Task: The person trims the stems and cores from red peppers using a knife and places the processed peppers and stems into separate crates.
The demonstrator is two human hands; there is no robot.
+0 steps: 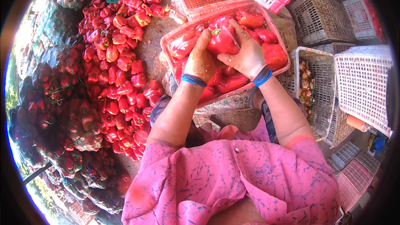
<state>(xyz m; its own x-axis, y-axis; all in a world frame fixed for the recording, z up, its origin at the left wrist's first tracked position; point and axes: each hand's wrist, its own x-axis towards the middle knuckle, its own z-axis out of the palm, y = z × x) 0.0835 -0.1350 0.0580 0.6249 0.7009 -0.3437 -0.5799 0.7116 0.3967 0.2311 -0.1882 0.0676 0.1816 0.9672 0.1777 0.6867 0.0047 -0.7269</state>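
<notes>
Sitting btwn half-curled hands [201,63], gripped by both: lg red pepper [223,42], over crate [278,37].

Through the head view I have the left hand [200,63] and right hand [249,56] cupped around a large, glossy red bell pepper [225,43] — its green stem showing — above a pink plastic crate [165,46] filled with red peppers. Each wrist wears a blue band. To the left I see a loose heap of red peppers [121,87] on the floor, beside dark-green mesh sacks [62,112]; to the right, whitish latticed plastic crates [362,83].
</notes>
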